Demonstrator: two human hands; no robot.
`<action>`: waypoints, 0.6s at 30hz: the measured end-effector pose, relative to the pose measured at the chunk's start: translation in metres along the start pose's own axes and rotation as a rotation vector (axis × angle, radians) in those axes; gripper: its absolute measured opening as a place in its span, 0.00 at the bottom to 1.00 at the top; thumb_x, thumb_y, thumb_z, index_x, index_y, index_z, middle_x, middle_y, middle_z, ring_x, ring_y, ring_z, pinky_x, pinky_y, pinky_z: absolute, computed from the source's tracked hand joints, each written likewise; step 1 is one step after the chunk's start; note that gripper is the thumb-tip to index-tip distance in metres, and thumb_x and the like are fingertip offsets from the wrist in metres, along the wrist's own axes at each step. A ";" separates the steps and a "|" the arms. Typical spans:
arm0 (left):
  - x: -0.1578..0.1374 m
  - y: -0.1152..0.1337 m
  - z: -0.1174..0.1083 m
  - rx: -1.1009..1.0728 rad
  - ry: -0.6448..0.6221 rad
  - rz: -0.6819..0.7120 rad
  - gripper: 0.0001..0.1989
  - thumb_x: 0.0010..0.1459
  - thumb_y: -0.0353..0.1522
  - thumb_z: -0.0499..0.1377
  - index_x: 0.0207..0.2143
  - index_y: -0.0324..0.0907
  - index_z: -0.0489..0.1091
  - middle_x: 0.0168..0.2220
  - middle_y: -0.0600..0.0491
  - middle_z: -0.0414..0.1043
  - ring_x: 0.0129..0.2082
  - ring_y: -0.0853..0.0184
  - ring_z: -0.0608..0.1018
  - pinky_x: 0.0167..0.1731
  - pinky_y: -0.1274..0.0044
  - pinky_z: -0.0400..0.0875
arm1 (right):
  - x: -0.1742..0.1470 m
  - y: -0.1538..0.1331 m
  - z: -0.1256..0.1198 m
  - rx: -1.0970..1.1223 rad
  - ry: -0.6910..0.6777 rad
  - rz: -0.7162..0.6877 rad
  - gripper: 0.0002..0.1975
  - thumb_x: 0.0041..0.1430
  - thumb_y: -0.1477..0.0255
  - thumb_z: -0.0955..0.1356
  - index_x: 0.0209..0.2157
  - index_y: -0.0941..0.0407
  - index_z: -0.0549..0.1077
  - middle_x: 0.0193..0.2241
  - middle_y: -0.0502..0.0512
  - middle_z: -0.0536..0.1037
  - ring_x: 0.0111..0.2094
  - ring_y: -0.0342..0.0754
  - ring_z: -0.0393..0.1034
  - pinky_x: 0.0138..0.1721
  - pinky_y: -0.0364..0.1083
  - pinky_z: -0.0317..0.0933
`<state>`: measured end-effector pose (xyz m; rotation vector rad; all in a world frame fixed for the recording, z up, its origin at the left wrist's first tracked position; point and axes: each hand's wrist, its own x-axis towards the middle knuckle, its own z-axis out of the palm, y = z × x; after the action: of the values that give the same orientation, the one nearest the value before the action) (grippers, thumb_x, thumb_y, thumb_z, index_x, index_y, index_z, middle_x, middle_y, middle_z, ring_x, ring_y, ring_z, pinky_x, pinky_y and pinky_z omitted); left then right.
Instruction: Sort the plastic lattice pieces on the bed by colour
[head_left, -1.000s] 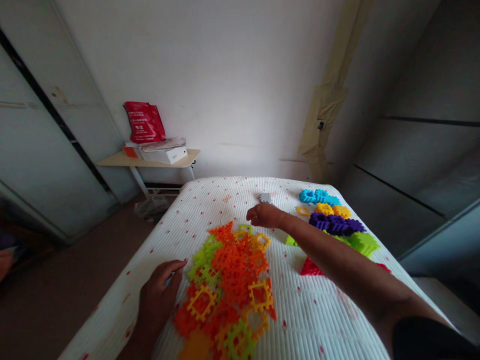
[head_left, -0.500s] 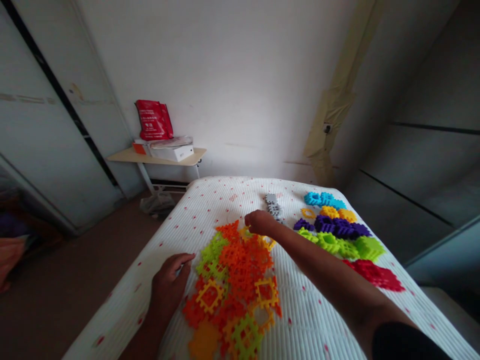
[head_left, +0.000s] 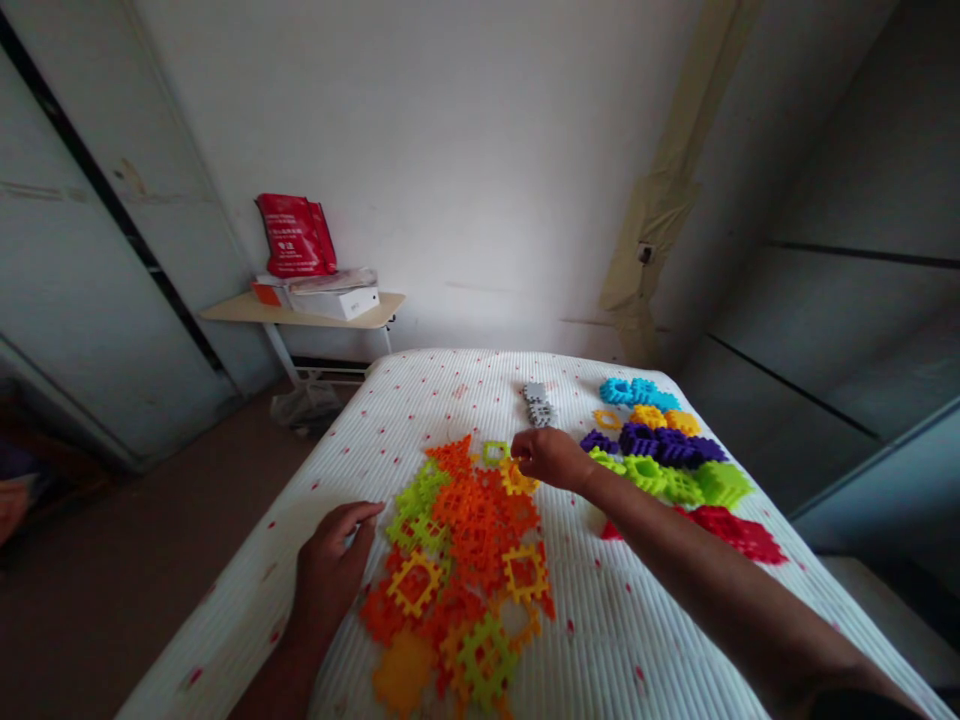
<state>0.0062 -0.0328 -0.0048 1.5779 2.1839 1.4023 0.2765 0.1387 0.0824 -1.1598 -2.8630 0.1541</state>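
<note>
My right hand is closed, fingers curled down, at the far right end of a loose pile of plastic interlocking pieces. A yellow interlocking piece is at its fingertips; the exact grip is partly hidden. Just left of those fingers lies a green square frame piece. The pile holds many orange pieces, with green pieces on its left and yellow frame pieces among them. My left hand rests on the bed left of the pile, open and holding nothing, its fingers stretched toward the pieces.
Sorted rows lie at the bed's right: blue, yellow, purple, green and red pieces. Grey pieces stand beyond my right hand. A side table carries boxes and a red bag.
My right hand has moved slightly right, with the yellow piece at its fingertips. The green square frame now shows where the hand was. My left hand stays in place; the view has shifted a little.
</note>
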 end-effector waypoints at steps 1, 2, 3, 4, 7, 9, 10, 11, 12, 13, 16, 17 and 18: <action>0.000 -0.001 0.000 0.004 0.000 0.004 0.14 0.51 0.39 0.52 0.34 0.43 0.73 0.36 0.51 0.75 0.37 0.65 0.75 0.42 0.73 0.70 | -0.005 -0.001 0.006 -0.008 -0.023 0.003 0.11 0.49 0.74 0.65 0.36 0.54 0.74 0.33 0.51 0.77 0.33 0.45 0.70 0.31 0.40 0.56; 0.000 -0.002 0.001 0.007 0.000 0.008 0.14 0.51 0.39 0.52 0.34 0.43 0.73 0.36 0.51 0.75 0.37 0.65 0.75 0.42 0.73 0.69 | -0.009 -0.001 0.012 -0.015 -0.043 0.007 0.11 0.49 0.74 0.65 0.36 0.54 0.74 0.33 0.52 0.77 0.34 0.46 0.71 0.31 0.41 0.57; 0.000 -0.003 0.001 0.011 0.000 0.010 0.14 0.51 0.39 0.52 0.34 0.43 0.73 0.36 0.51 0.75 0.37 0.65 0.75 0.42 0.73 0.69 | -0.014 -0.002 0.017 -0.019 -0.056 0.014 0.11 0.49 0.73 0.65 0.36 0.54 0.74 0.33 0.52 0.77 0.34 0.47 0.71 0.31 0.41 0.57; -0.001 -0.004 0.001 0.016 -0.002 0.011 0.14 0.52 0.39 0.52 0.34 0.43 0.73 0.37 0.51 0.75 0.37 0.65 0.75 0.43 0.73 0.69 | -0.018 -0.003 0.020 -0.017 -0.058 0.023 0.12 0.49 0.73 0.66 0.37 0.54 0.74 0.34 0.53 0.77 0.34 0.47 0.71 0.31 0.42 0.58; -0.001 -0.004 0.001 0.031 -0.011 0.004 0.14 0.52 0.38 0.52 0.36 0.43 0.73 0.38 0.51 0.75 0.38 0.65 0.75 0.44 0.73 0.69 | -0.030 -0.003 0.022 0.009 -0.032 0.011 0.15 0.49 0.70 0.67 0.41 0.54 0.72 0.38 0.54 0.76 0.38 0.48 0.71 0.35 0.43 0.60; -0.001 -0.002 0.000 0.034 -0.023 -0.004 0.14 0.52 0.38 0.52 0.36 0.43 0.73 0.38 0.51 0.74 0.38 0.65 0.75 0.44 0.73 0.69 | -0.036 -0.003 0.019 0.035 -0.009 -0.052 0.18 0.49 0.69 0.68 0.44 0.54 0.71 0.41 0.55 0.75 0.41 0.49 0.69 0.39 0.43 0.60; -0.001 -0.002 0.000 0.033 -0.026 -0.007 0.14 0.52 0.38 0.52 0.36 0.43 0.73 0.38 0.51 0.75 0.38 0.65 0.75 0.44 0.73 0.69 | -0.039 -0.004 0.018 0.038 -0.011 -0.087 0.19 0.48 0.68 0.69 0.45 0.54 0.71 0.42 0.55 0.74 0.43 0.50 0.68 0.41 0.44 0.60; -0.001 -0.001 0.000 0.032 -0.027 -0.010 0.14 0.51 0.39 0.52 0.35 0.43 0.73 0.37 0.51 0.75 0.38 0.65 0.75 0.43 0.73 0.69 | -0.040 -0.005 0.017 0.033 -0.020 -0.116 0.21 0.47 0.67 0.70 0.46 0.54 0.70 0.43 0.56 0.74 0.44 0.51 0.67 0.42 0.45 0.60; -0.001 0.000 0.000 0.033 -0.026 -0.012 0.15 0.51 0.39 0.52 0.35 0.43 0.73 0.37 0.51 0.75 0.38 0.65 0.75 0.43 0.73 0.69 | -0.042 -0.006 0.017 0.023 -0.032 -0.131 0.23 0.47 0.66 0.70 0.46 0.54 0.70 0.43 0.57 0.73 0.45 0.52 0.67 0.43 0.46 0.60; -0.001 0.001 -0.001 0.035 -0.022 -0.013 0.15 0.51 0.39 0.52 0.35 0.43 0.73 0.37 0.51 0.75 0.38 0.65 0.76 0.42 0.74 0.70 | -0.043 -0.008 0.018 0.010 -0.044 -0.136 0.24 0.46 0.66 0.71 0.47 0.55 0.69 0.43 0.58 0.73 0.45 0.52 0.66 0.43 0.47 0.60; -0.001 0.002 -0.001 0.052 -0.014 -0.016 0.15 0.50 0.40 0.52 0.34 0.44 0.73 0.37 0.52 0.75 0.37 0.65 0.76 0.41 0.75 0.70 | -0.045 -0.015 0.022 -0.018 -0.056 -0.140 0.25 0.47 0.66 0.71 0.48 0.55 0.68 0.43 0.59 0.73 0.45 0.53 0.66 0.43 0.49 0.60; -0.001 0.002 -0.002 0.061 -0.009 -0.023 0.14 0.50 0.40 0.52 0.34 0.44 0.73 0.37 0.52 0.76 0.36 0.65 0.76 0.40 0.75 0.70 | -0.046 -0.016 0.022 -0.024 -0.053 -0.145 0.25 0.47 0.67 0.71 0.48 0.55 0.68 0.43 0.60 0.74 0.45 0.53 0.66 0.43 0.49 0.60; -0.001 0.002 -0.002 0.070 -0.008 -0.029 0.14 0.50 0.40 0.52 0.34 0.45 0.73 0.36 0.53 0.76 0.35 0.65 0.76 0.39 0.76 0.71 | -0.046 -0.017 0.020 -0.027 -0.045 -0.152 0.26 0.47 0.67 0.71 0.49 0.56 0.67 0.43 0.60 0.74 0.45 0.54 0.66 0.43 0.49 0.60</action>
<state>0.0066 -0.0346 -0.0028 1.5645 2.2649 1.3235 0.2964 0.0930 0.0642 -0.9493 -2.9869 0.1380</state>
